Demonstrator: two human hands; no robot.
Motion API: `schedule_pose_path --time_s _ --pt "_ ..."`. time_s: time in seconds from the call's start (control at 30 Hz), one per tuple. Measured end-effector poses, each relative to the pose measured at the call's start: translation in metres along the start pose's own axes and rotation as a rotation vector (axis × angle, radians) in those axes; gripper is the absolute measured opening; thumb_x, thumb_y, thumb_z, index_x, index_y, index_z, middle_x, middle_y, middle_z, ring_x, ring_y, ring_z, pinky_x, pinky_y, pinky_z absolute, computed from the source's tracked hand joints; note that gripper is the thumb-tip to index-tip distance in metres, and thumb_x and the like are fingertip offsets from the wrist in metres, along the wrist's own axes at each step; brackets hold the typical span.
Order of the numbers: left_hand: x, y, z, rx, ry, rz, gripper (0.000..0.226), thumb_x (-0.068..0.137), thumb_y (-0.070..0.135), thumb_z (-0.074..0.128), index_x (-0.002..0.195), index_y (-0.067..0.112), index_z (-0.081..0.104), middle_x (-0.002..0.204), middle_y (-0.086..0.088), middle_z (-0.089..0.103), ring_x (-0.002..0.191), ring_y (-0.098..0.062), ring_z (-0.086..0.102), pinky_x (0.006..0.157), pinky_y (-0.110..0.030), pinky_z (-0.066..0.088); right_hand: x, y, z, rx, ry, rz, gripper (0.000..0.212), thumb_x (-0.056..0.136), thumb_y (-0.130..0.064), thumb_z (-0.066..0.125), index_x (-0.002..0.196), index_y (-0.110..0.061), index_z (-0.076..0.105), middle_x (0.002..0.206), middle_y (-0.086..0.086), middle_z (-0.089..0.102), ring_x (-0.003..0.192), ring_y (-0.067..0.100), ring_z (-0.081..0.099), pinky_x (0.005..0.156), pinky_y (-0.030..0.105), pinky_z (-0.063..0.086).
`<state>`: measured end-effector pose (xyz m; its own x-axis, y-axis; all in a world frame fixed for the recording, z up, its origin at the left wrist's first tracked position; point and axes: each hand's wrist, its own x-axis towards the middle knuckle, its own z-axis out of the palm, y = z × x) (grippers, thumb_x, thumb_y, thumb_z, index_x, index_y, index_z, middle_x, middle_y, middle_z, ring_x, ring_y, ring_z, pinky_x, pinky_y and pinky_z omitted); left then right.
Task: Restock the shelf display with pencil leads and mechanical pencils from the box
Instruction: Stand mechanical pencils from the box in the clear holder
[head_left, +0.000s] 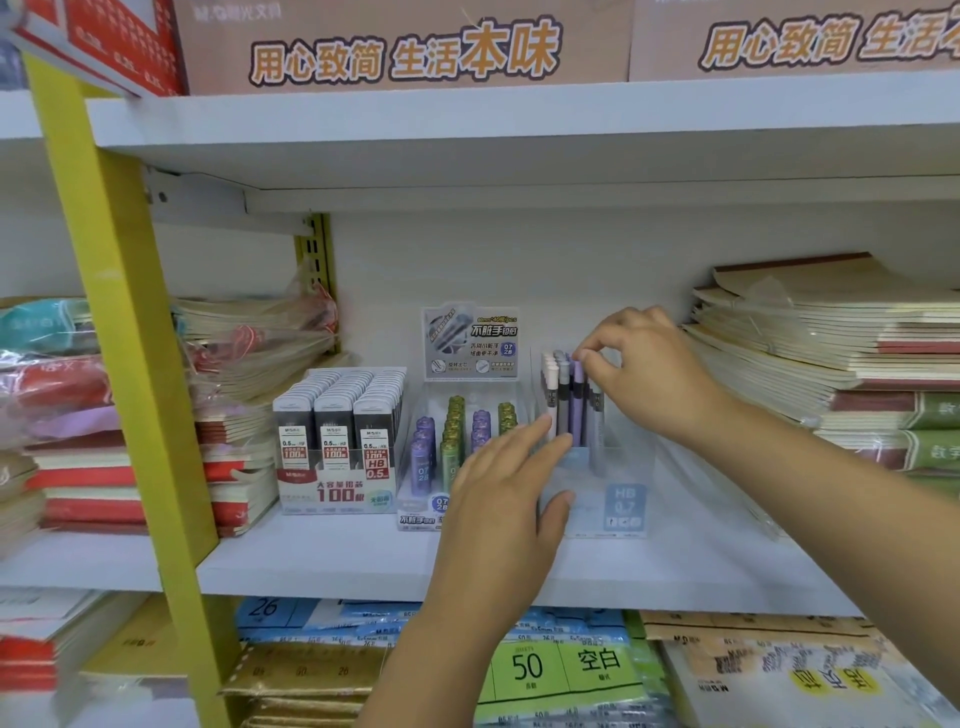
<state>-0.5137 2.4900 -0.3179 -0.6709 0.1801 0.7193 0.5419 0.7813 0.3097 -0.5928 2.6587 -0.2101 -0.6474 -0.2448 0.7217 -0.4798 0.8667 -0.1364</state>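
Left front of the clear display box (623, 467) behind the left hand (498, 499)

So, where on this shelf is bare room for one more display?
Between the clear display and the right notebooks the shelf is bare, also its front strip. Leftward it is crowded: lead boxes, tube display and left notebooks stand close together.

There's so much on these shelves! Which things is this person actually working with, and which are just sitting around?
Part of the job: clear HB 0.7 display, left hand resting on it; pastel tubes inside, right hand pinching one; 0.5 HB lead box; purple and green 0.7 2B tubes.

Just lying about: notebook stacks, right; wrapped notebooks, left; paper packs below; cartons above.
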Motion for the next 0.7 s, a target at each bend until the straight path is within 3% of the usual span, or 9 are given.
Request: schedule_pose_path --time_s 0.13,0.23,0.33,0.43,0.53,0.63,0.7 --pt "-0.001 0.002 -0.003 -0.031 -0.017 0.006 0.052 0.099 0.034 0.057 0.148 0.035 0.041 0.158 0.020 0.027 0.148 -0.005 0.021 0.119 -0.023 0.010 0.001 0.000 -0.003 0.025 -0.152 0.055 0.031 0.100 -0.031 0.042 0.117 -0.026 0.067 0.125 0.002 0.061 0.121 0.026 0.039 0.098 0.032 0.030" --pt "-0.008 0.005 -0.007 -0.067 0.040 0.010 0.050 0.099 0.031 0.056 0.147 0.034 0.043 0.155 0.020 0.032 0.145 -0.001 0.021 0.116 -0.017 0.012 -0.020 -0.011 -0.018 0.193 0.043 0.043 0.034 0.102 -0.024 0.039 0.131 -0.024 0.057 0.129 -0.002 0.058 0.122 0.016 0.042 0.098 0.027 0.031" --pt "-0.029 0.013 -0.015 -0.072 0.172 0.035 0.036 0.094 0.025 0.054 0.130 0.025 0.061 0.130 0.011 0.058 0.121 -0.003 0.043 0.102 -0.003 0.021 -0.068 -0.032 -0.040 0.503 0.259 0.038 0.028 0.100 -0.020 0.043 0.120 -0.031 0.058 0.108 -0.014 0.063 0.096 0.007 0.055 0.079 0.022 0.046" --pt "-0.071 0.011 -0.016 -0.068 0.108 0.037 0.030 0.092 0.028 0.049 0.116 0.023 0.066 0.110 0.011 0.062 0.104 -0.005 0.050 0.090 -0.009 0.035 -0.132 -0.048 -0.043 0.706 0.216 0.058 0.023 0.097 -0.024 0.045 0.106 -0.040 0.059 0.092 -0.015 0.066 0.071 0.013 0.059 0.059 0.025 0.047" --pt "-0.130 -0.002 -0.009 -0.102 -0.206 -0.043 0.029 0.094 0.031 0.049 0.117 0.027 0.065 0.107 0.013 0.061 0.096 -0.003 0.054 0.081 -0.022 0.048 -0.200 -0.048 -0.016 0.775 0.013 0.181 0.021 0.096 -0.024 0.048 0.098 -0.041 0.060 0.085 -0.010 0.067 0.066 0.014 0.059 0.058 0.025 0.047" --pt "-0.199 -0.019 0.006 -0.166 -0.552 -0.264 0.029 0.097 0.027 0.056 0.126 0.030 0.060 0.115 0.013 0.059 0.099 -0.002 0.057 0.083 -0.026 0.051 -0.269 -0.037 0.037 0.668 -0.416 0.329 0.021 0.096 -0.023 0.053 0.097 -0.042 0.059 0.090 -0.008 0.064 0.073 0.016 0.060 0.064 0.028 0.047" --pt "-0.243 -0.031 0.023 -0.208 -0.762 -0.441 0.033 0.097 0.025 0.059 0.130 0.027 0.058 0.124 0.007 0.058 0.105 -0.007 0.058 0.087 -0.019 0.048 -0.317 -0.027 0.080 0.576 -0.746 0.440 0.020 0.097 -0.026 0.052 0.111 -0.040 0.056 0.108 -0.008 0.060 0.081 0.010 0.057 0.063 0.022 0.045"
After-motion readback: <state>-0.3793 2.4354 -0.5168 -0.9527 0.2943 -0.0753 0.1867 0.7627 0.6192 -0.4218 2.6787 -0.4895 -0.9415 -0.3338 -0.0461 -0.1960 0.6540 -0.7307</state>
